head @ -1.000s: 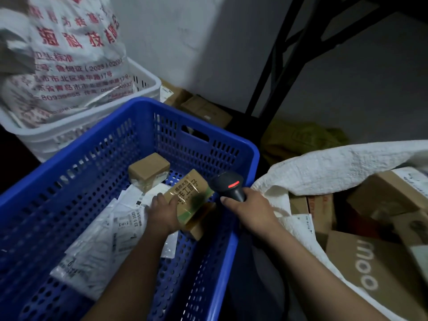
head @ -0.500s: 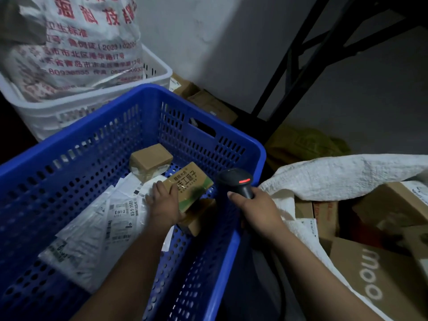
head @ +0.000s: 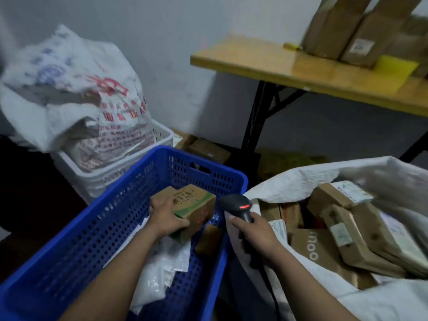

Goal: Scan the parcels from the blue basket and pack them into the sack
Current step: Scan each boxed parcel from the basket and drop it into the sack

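Cardboard parcel [head: 192, 205], green print on top, is held over the far-right corner of the blue basket [head: 104, 228]. Our left hand [head: 165, 218] curls round its near-left end. Long axis runs left-right, pointing at the scanner [head: 236, 203] just beside it, gripped in our right hand [head: 257, 230]. Sack [head: 301, 179] gapes further right.

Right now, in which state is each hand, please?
Left hand: closed, holding the cardboard box.
Right hand: closed, holding the black scanner.

Blue basket [head: 92, 228] — brown, seemingly green-banded box [head: 192, 200].
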